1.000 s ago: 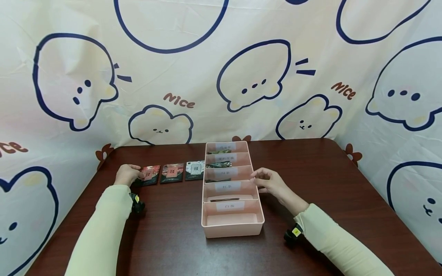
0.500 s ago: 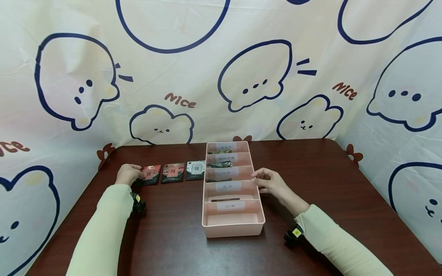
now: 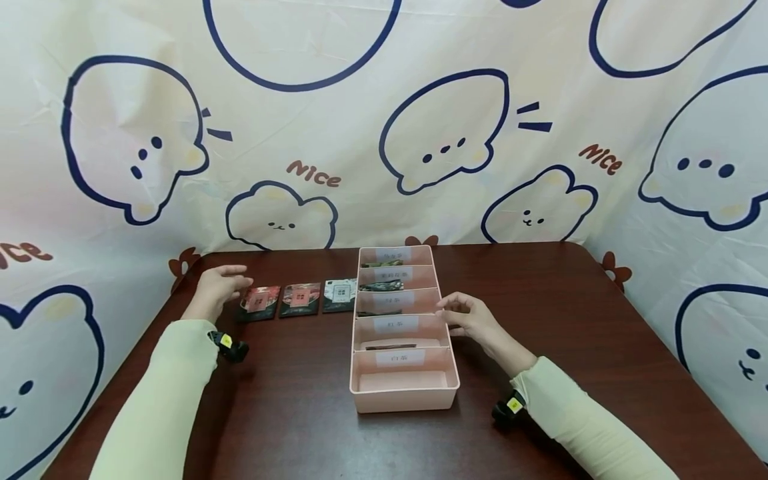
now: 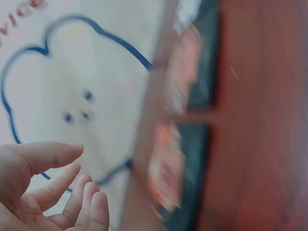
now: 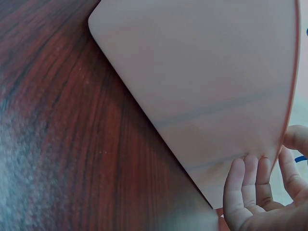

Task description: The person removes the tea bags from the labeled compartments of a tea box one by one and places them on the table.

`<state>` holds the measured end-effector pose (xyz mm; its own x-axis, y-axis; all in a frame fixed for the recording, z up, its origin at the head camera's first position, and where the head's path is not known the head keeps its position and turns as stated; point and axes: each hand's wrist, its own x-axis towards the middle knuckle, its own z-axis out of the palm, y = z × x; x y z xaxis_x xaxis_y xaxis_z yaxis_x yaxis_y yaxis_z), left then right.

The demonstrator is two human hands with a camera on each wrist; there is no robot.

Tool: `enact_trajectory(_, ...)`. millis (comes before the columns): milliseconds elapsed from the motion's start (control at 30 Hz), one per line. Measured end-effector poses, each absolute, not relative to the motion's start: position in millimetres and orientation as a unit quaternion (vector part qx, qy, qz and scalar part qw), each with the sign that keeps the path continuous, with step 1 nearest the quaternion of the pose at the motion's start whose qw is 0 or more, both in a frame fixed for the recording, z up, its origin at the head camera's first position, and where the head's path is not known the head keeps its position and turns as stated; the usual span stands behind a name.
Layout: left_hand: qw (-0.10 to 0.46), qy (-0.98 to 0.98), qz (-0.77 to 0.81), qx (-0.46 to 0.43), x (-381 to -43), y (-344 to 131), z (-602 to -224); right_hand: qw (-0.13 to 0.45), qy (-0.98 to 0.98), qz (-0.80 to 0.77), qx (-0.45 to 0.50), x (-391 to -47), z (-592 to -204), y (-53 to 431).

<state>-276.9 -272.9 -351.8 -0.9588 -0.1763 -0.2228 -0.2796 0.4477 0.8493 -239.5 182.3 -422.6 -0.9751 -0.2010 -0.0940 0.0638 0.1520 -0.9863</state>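
My left hand (image 3: pixel 217 291) hovers just left of a row of tea sachets, fingers spread and holding nothing. Nearest to it lies a red-and-dark tea sachet (image 3: pixel 260 303), blurred in the left wrist view. Beside that are a second red tea sachet (image 3: pixel 300 300) and a white-and-dark one (image 3: pixel 339 296) close to a pink divided box (image 3: pixel 405 401). With its fingertips, my right hand (image 3: pixel 473 323) holds the box's right rim. In the right wrist view several fingers (image 5: pixel 234 180) rest against the outer wall, and the thumb lies over the rim.
The box has several labelled compartments in a line. Green sachets (image 3: pixel 381 286) stand in the far ones, and a thin brown edge (image 3: pixel 390 347) shows in the second from the front. A dark wooden table (image 3: pixel 288 413) bears everything, backed by a printed cloth (image 3: pixel 354 167).
My left hand has let go of the leftmost tea sachet and drawn back up and to the left, its fingers opening. The right hand and box stay in place.
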Motion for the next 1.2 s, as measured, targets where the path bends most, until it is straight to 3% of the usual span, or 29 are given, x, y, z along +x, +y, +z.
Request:
enact_trajectory(67, 0.075, 0.834, 0.537, -0.099, -294, -290, -364, 0.102, 0.750, -0.652, -0.046, -239, -423, 182)
enact_trajectory(167, 0.048, 0.840, 0.536, -0.068, -296, -277, -362, 0.103, 0.750, -0.652, -0.051, -239, -422, 183)
enact_trajectory(300, 0.031, 0.844, 0.535, -0.008, -280, -244, -348, 0.100, 0.753, -0.648, -0.048, -239, -422, 183)
enact_trajectory(700, 0.082, 0.811, 0.568, 0.115, -228, -167, -354, 0.105, 0.748, -0.654, -0.044, -238, -423, 182)
enact_trajectory(1200, 0.122, 0.821, 0.530, 0.174, -199, -136, -380, 0.104, 0.741, -0.661, -0.047, -238, -423, 182)
